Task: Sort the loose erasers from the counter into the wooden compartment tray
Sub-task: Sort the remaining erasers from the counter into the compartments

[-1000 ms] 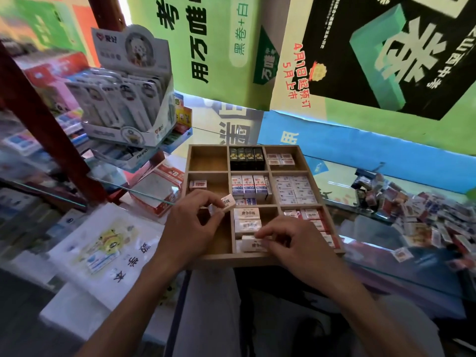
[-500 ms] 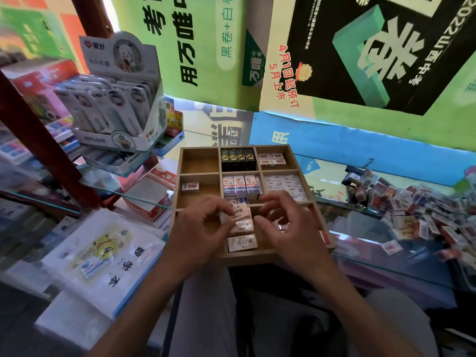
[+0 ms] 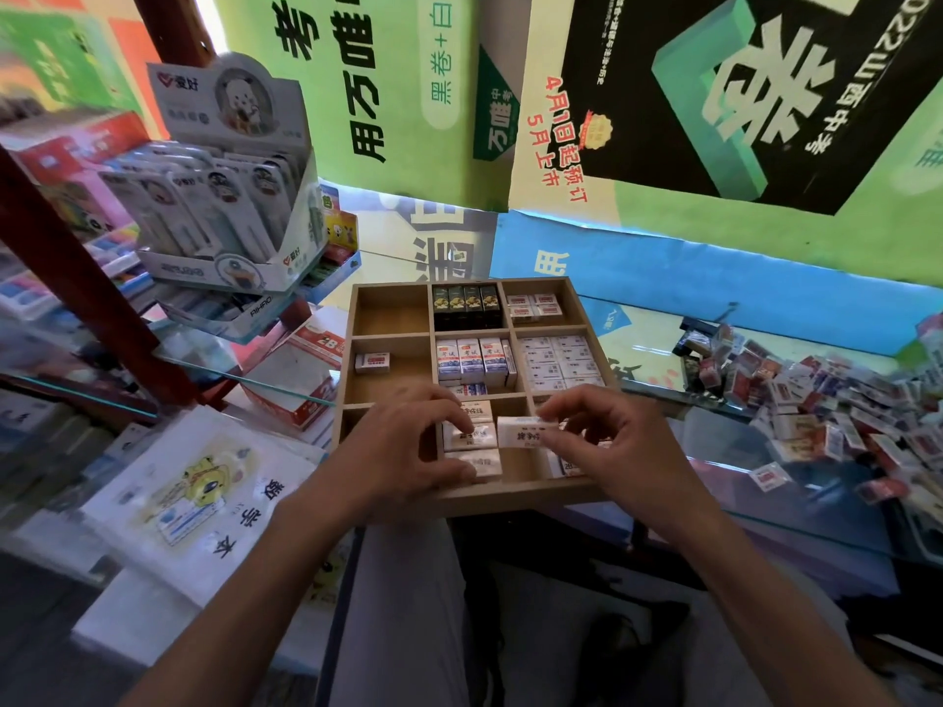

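Left hand: your left hand (image 3: 408, 451) reaches in from the near left over the near-middle compartment of the wooden tray (image 3: 579, 311), palm down, wrist low.
Right hand: your right hand (image 3: 617, 446) comes in from the near right, knuckles raised above the tray's near-right corner.
Writing: the white eraser (image 3: 520, 432) carries dark characters too blurred to read; the box (image 3: 306, 369) left of the tray shows "2B"; the display carton (image 3: 240, 206) reads "AIHAO".
Left fingers: curled, tips pressing the stacked erasers (image 3: 472, 436) in that compartment.
Right fingers: thumb and forefinger pinch the white eraser's right end, the others loosely spread.
Eraser: held over the divider between the near-middle and near-right compartments.
Loose erasers: the pile (image 3: 816, 400) lies on the glass counter (image 3: 724, 441), far right.
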Demonstrator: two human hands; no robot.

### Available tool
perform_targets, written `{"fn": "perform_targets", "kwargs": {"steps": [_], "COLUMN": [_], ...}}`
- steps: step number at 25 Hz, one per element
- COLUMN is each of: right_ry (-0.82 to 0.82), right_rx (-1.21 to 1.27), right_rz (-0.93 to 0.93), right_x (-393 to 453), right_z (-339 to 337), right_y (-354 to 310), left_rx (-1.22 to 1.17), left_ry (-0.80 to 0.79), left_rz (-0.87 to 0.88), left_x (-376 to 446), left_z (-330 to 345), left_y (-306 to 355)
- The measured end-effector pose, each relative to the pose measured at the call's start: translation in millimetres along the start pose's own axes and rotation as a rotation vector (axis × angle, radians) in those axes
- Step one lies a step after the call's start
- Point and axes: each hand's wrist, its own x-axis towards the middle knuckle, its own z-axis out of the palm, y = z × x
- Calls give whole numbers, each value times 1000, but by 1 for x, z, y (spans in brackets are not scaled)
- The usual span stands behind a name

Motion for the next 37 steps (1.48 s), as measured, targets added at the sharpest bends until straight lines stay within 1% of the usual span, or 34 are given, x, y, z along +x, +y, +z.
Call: {"fn": "perform_targets", "kwargs": {"steps": [4,7,9,13,17,20,21,24,26,28,31,37], "right_ry": [-80,-82,-89,-70,17,68,73,70,70,71,74,54], "right_rx": [-206,-229,-226,-215,-120,-39,-26,14,21,33,39,-37], "right_rz": [-106,-121,-128,-126,-86,-37,-32,-22,-28,-38,-60,-115], "right_x": [-6,-6,-6,-9,-15,-14,-13,-10,-9,-9,-11,-15], "right_z": [-4,-6,-5,-5,-12,-15,-15,-16,-17,-16,-13,-11], "right_y": [2,5,7,9,14,22,24,29,32,33,36,37], "left_rx": [30,100,156,214,225,278,303,418,473,481,445,378], "left_ry": [-7,-83,-121,-196,-317,-396,-449,-658,-711,-714,-669,-646], "left_rz": [19,42,114,346,354,465,484,443,462,492,555,552], "left_x": [2,7,14,27,37,53,58,72,77,78,76,78], "left_z": [-1,-7,-12,-14,-16,-16,-16,-14,-12,-11,-10,-6], "left_y": [0,2,5,5,2,5,7,11,13,14,15,8]}}
